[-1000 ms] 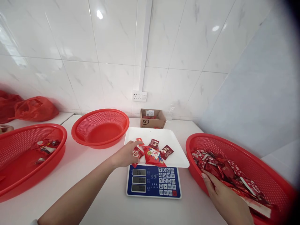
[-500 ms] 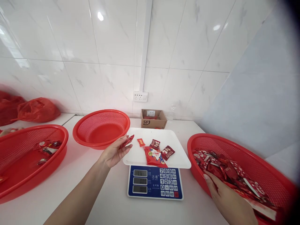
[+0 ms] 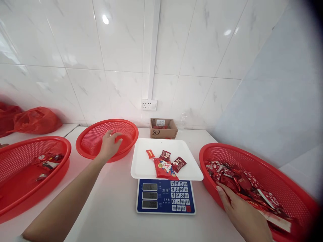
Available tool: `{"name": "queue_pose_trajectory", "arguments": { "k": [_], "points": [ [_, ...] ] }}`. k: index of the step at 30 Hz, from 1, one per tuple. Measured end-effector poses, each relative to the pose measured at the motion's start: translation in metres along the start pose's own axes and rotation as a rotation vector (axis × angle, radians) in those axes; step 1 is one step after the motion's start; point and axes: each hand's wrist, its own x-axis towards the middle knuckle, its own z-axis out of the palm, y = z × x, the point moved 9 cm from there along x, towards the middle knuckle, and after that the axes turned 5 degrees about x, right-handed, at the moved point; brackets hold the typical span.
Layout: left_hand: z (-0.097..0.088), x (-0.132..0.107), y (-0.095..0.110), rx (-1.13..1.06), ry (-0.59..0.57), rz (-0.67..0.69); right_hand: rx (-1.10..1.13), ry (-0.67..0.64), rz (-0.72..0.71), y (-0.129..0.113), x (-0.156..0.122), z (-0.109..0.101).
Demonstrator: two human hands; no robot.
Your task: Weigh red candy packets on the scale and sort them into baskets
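Note:
My left hand (image 3: 109, 144) is over the round red plastic basket (image 3: 84, 137), its fingers curved and apart. No packet shows in it, though part of the palm side is hidden. My right hand (image 3: 242, 210) rests at the near left rim of the oval red basket (image 3: 280, 174), which holds many red wrapped sweets (image 3: 239, 179). Its thumb and forefinger lie at the rim; the other fingers are hidden. On the white pan (image 3: 188, 148) of a scale (image 3: 165, 196) lie a larger red packet (image 3: 165, 168), two dark red packets (image 3: 178, 164) and a small red one (image 3: 150, 154).
Another red basket (image 3: 64, 148) at the left holds a few wrapped sweets. A small cardboard box (image 3: 164, 132) stands behind the scale, with a wall socket (image 3: 149, 105) above. Red plastic bags (image 3: 37, 120) lie at the back left.
My left hand has moved left from beside the scale pan to over the round basket. The red packet it held is no longer visible. My right hand stays at the oval basket's rim.

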Motion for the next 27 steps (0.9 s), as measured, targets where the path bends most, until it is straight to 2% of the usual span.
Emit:
{"name": "queue_pose_trajectory", "arguments": {
  "k": [2,5,8,11,16,21,23,27],
  "points": [
    [0.029,-0.007,0.026,0.156,-0.149,0.194,-0.007,-0.002,0.01,-0.001,0.0,-0.002],
    [0.08,-0.035,0.065,0.296,-0.396,0.492,-0.013,-0.02,0.029,-0.002,-0.001,-0.003],
    [0.119,-0.059,0.086,0.343,-0.601,0.621,-0.007,-0.035,0.042,-0.004,-0.003,-0.004],
    [0.138,-0.067,0.091,0.425,-0.698,0.643,-0.007,-0.048,0.044,-0.006,-0.005,-0.005],
    [0.135,-0.055,0.088,0.475,-0.646,0.574,-0.021,-0.03,0.028,-0.009,-0.007,-0.006],
    [0.121,-0.046,0.077,0.567,-0.535,0.527,-0.024,-0.019,0.023,-0.007,-0.005,-0.004],
    [0.106,-0.035,0.069,0.623,-0.463,0.482,-0.027,-0.013,0.021,-0.006,-0.005,-0.004],
    [0.059,-0.001,0.055,0.709,-0.284,0.369,-0.048,-0.025,0.024,-0.008,-0.006,-0.005]
  ]
}}
